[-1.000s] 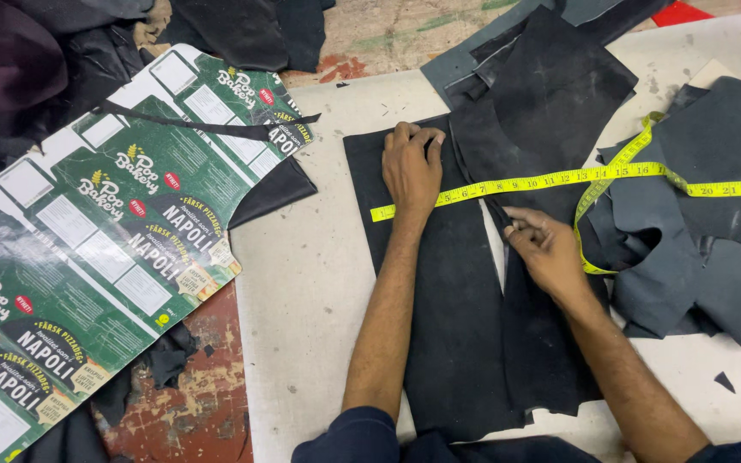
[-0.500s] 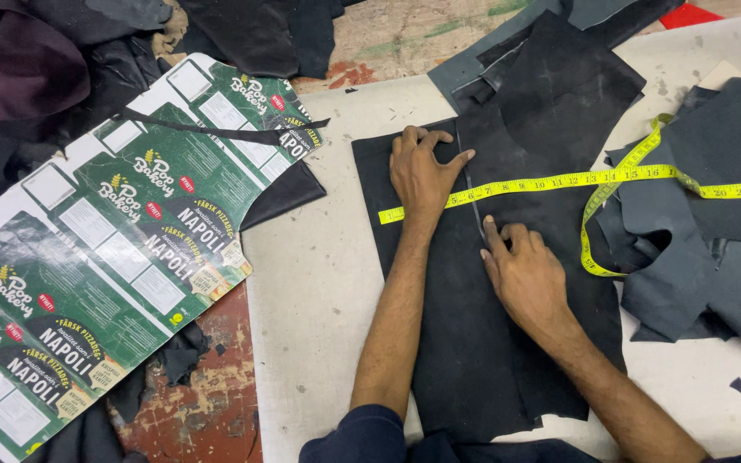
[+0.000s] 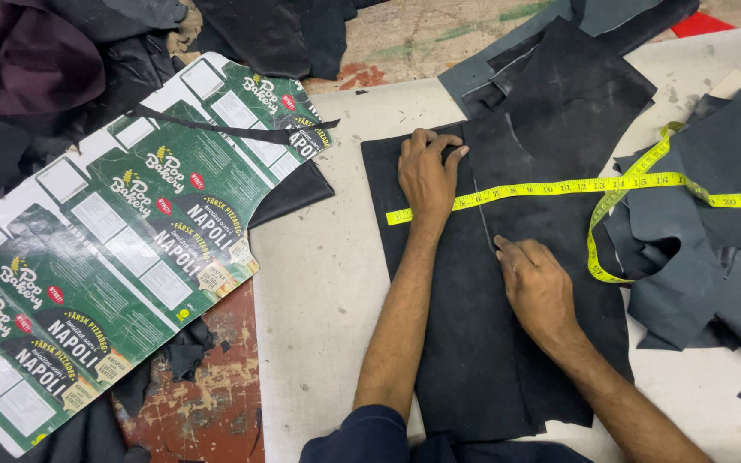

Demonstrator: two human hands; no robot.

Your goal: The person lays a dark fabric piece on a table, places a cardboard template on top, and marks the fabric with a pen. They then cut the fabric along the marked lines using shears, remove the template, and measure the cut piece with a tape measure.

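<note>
While both hands pressed down, the black leather panel (image 3: 473, 343) lay flat on the pale worktable (image 3: 319, 283), near the middle of the scene. Left hand (image 3: 426, 176) was spread open, palm down on the panel's far left corner, fingers curled over the edge. Right hand (image 3: 538, 287) rested flat and loosely open near the panel's middle, gripping nothing. Yellow tape measure (image 3: 559, 187) ran left to right across the panel, passing under the left hand, then looped off right over grey leather scraps (image 3: 713, 257). Green printed cardboard sheet (image 3: 105, 249) sat at left, apart from the panel. Panel looked soft, limp, fairly light, matte, not slippery; likely best taken at an edge or corner, since it would flop if lifted mid-sheet.
</note>
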